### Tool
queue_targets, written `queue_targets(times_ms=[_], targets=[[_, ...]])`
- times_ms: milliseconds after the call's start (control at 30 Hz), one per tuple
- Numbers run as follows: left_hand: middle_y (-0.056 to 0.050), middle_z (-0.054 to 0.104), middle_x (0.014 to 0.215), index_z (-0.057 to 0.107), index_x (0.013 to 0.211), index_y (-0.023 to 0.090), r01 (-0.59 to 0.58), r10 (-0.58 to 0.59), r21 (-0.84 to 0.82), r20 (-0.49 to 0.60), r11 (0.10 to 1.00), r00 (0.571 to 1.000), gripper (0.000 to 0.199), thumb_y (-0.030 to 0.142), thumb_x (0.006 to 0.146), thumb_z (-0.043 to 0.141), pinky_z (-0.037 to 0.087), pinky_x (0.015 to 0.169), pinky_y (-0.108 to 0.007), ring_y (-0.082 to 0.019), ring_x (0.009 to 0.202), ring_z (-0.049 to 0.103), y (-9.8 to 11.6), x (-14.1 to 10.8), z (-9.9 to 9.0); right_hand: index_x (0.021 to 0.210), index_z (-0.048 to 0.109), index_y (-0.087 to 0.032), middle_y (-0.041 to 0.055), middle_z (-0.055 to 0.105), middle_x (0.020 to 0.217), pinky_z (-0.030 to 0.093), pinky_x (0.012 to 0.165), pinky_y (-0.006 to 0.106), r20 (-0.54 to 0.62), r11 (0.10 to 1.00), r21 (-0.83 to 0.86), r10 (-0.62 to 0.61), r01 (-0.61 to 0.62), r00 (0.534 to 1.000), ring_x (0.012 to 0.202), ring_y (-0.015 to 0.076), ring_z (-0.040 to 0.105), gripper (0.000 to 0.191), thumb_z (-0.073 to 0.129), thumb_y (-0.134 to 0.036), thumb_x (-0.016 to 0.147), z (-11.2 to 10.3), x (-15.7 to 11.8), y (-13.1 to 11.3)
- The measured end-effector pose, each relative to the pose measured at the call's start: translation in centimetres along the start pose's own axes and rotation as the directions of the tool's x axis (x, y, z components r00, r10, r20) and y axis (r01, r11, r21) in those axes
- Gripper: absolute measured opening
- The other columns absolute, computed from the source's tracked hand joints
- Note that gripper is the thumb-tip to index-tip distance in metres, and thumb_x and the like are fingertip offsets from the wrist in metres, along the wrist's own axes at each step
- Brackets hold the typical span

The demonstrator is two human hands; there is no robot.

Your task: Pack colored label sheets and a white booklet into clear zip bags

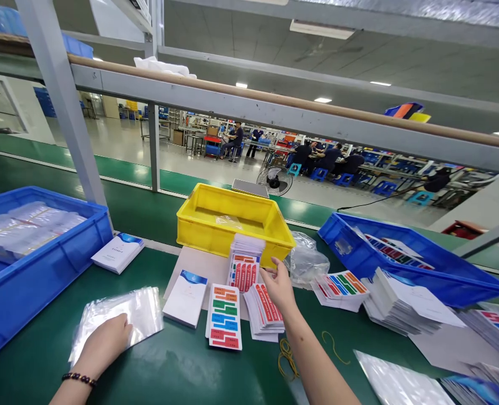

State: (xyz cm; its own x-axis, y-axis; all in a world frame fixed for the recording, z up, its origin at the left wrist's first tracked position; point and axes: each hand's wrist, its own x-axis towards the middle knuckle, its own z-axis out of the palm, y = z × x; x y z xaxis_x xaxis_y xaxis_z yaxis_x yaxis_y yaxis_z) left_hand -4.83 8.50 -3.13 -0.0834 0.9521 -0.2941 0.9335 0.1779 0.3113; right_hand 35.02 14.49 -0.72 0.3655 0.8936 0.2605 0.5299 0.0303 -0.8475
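Bags [142, 315] in the head view: clear, flat, overlapping pile at left front on the green table [181, 377], with the left hand [108, 343] on top. Left fingers curled, thumb side in against the film; can't tell if any bag is pinched. Right hand [279, 284] is open, fingers loosely bent and apart, beside the upright stack [244, 273] leaning at the yellow bin [232, 242]; nothing seen in its grip, contact unclear. Handling, my guess: bags light, limp, slippery, likely to cling together, best taken by one edge. Printed cards should be light, fairly stiff, prone to sliding and corner creasing; take them by the long sides. Booklets [185, 298] likely bend a little and weigh more as a pile; hold across both edges. Looks: bags shiny with glare and wrinkles. Card pile [224, 316] shows orange, green, blue and red blocks on white, lying in front, right of the booklets, which have white covers with a blue top band. Red-printed pile [266, 309] sits just right of the cards, below the right hand, layers fanned. Yellow rubber bands [288, 360] lie tangled near the right forearm. Small print too blurred to read.
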Motion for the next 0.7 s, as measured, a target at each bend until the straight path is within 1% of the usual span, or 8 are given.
queue_targets(times_ms=[100, 200, 300, 367, 433, 500, 600, 700], targets=[[-0.006, 0.062, 0.067, 0.042, 0.060, 0.022, -0.050, 0.049, -0.039, -0.016, 0.998, 0.999, 0.027, 0.027, 0.084, 0.031, 0.034, 0.057, -0.028, -0.023, 0.066, 0.060, 1.1, -0.9, -0.3, 0.105, 0.055, -0.016, 0.0155, 0.050, 0.121, 0.039, 0.093, 0.043, -0.003, 0.992, 0.031, -0.125, 0.125, 0.992, 0.106, 0.0268, 0.052, 0.036, 0.053, -0.039, 0.078, 0.4, -3.0, -1.6], [-0.001, 0.058, 0.062, 0.040, 0.060, 0.022, -0.185, 0.179, -0.171, -0.054, 0.968, 0.982, 0.028, 0.032, 0.085, 0.030, 0.034, 0.057, -0.026, -0.019, 0.062, 0.056, 3.1, -2.7, -0.1, 0.084, 0.063, -0.017, 0.0128, 0.060, 0.109, 0.040, 0.093, 0.043, 0.210, 0.964, 0.140, -0.251, 0.225, 0.945, 0.106, 0.0264, 0.054, 0.023, 0.050, -0.036, 0.082, 2.3, -7.1, -3.1], [0.001, 0.054, 0.059, 0.040, 0.060, 0.022, -0.287, 0.283, -0.264, -0.055, 0.921, 0.958, 0.029, 0.034, 0.086, 0.032, 0.033, 0.054, -0.024, -0.017, 0.058, 0.053, 5.4, -4.7, 0.9, 0.104, 0.061, -0.016, 0.0110, 0.067, 0.095, 0.052, 0.073, 0.037, 0.553, 0.966, 0.253, -0.185, 0.048, 0.812, 0.083, 0.0223, 0.065, 0.030, 0.051, -0.035, 0.084, 5.1, -11.3, -3.9], [0.001, 0.054, 0.058, 0.042, 0.060, 0.021, -0.323, 0.323, -0.254, -0.044, 0.912, 0.945, 0.026, 0.029, 0.084, 0.035, 0.032, 0.054, -0.024, -0.016, 0.057, 0.052, 6.7, -5.7, 1.8, 0.119, 0.052, -0.014, 0.0090, 0.069, 0.088, 0.054, 0.060, 0.031, 0.628, 0.972, 0.237, -0.149, -0.005, 0.764, 0.066, 0.0194, 0.065, 0.041, 0.054, -0.032, 0.082, 6.9, -13.5, -4.0], [0.001, 0.054, 0.057, 0.043, 0.059, 0.021, -0.355, 0.355, -0.257, -0.047, 0.899, 0.934, 0.024, 0.026, 0.082, 0.038, 0.030, 0.053, -0.025, -0.016, 0.055, 0.050, 7.6, -6.4, 2.5, 0.121, 0.052, -0.013, 0.0082, 0.069, 0.083, 0.054, 0.059, 0.031, 0.571, 0.976, 0.167, -0.212, 0.141, 0.793, 0.064, 0.0195, 0.065, 0.039, 0.051, -0.027, 0.084, 8.0, -15.0, -4.0], [0.001, 0.054, 0.057, 0.044, 0.058, 0.020, -0.367, 0.371, -0.327, -0.054, 0.871, 0.927, 0.025, 0.029, 0.081, 0.041, 0.031, 0.054, -0.025, -0.015, 0.055, 0.049, 8.3, -6.6, 3.0, 0.118, 0.055, -0.013, 0.0101, 0.069, 0.082, 0.054, 0.062, 0.032, 0.461, 0.913, 0.085, -0.390, 0.398, 0.797, 0.068, 0.0212, 0.066, 0.035, 0.042, -0.019, 0.086, 8.4, -15.8, -3.9], [0.002, 0.052, 0.057, 0.046, 0.057, 0.019, -0.337, 0.366, -0.558, -0.062, 0.759, 0.928, 0.033, 0.039, 0.083, 0.042, 0.035, 0.055, -0.025, -0.015, 0.057, 0.048, 8.9, -6.4, 3.4, 0.120, 0.053, -0.012, 0.0112, 0.067, 0.077, 0.053, 0.056, 0.031, 0.367, 0.745, 0.027, -0.627, 0.666, 0.687, 0.064, 0.0213, 0.064, 0.041, 0.034, -0.010, 0.084, 8.4, -16.5, -3.8], [0.004, 0.045, 0.051, 0.046, 0.055, 0.019, -0.231, 0.313, -0.744, -0.031, 0.627, 0.949, 0.039, 0.043, 0.084, 0.037, 0.035, 0.052, -0.024, -0.013, 0.051, 0.044, 9.3, -6.0, 3.7, 0.123, 0.050, -0.012, 0.0093, 0.065, 0.073, 0.052, 0.054, 0.029, 0.340, 0.690, 0.042, -0.690, 0.722, 0.639, 0.061, 0.0197, 0.062, 0.043, 0.035, -0.007, 0.083, 8.0, -17.0, -4.3]])
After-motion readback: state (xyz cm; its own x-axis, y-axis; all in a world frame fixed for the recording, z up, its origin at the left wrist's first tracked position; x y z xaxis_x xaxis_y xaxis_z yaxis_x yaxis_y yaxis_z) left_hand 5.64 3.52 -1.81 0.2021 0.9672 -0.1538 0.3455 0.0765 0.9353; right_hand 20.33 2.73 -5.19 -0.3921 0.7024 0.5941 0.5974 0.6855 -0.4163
